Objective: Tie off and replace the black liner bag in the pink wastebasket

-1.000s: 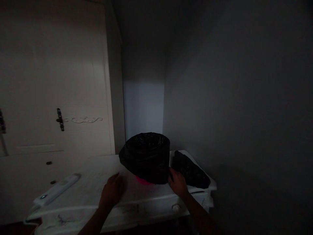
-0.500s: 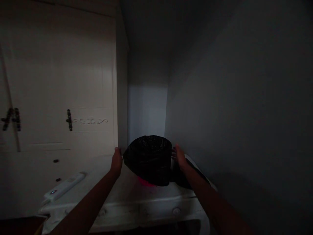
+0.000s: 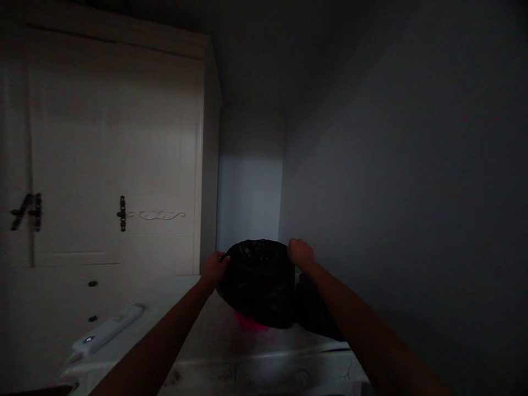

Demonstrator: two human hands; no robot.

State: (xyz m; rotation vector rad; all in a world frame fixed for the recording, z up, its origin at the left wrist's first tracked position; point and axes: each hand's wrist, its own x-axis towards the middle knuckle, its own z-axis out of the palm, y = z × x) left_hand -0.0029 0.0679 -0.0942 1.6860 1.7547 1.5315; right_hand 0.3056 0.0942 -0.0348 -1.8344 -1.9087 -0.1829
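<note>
A black plastic bag (image 3: 258, 291) hangs over a bin whose pink base (image 3: 251, 321) shows below it, standing on a white dresser (image 3: 198, 335). At the bag's left rim, my left hand (image 3: 214, 268) is closed on the plastic. Gripping the opposite side of the rim is my right hand (image 3: 300, 253), its fingers curled over the edge. The bag's mouth is open and faces up; the inside is too dark to make out.
A long white device (image 3: 109, 328) lies on the dresser's left side. Dark material (image 3: 315, 308) lies right of the bag, partly behind my right forearm. A white wardrobe (image 3: 160, 154) with dark handles rises at the left, and a grey wall (image 3: 391, 181) stands at the right.
Both hands, apart from the bag or just beside it before, have closed on its rim from either side. The view has tilted up slightly, so the scene sits lower.
</note>
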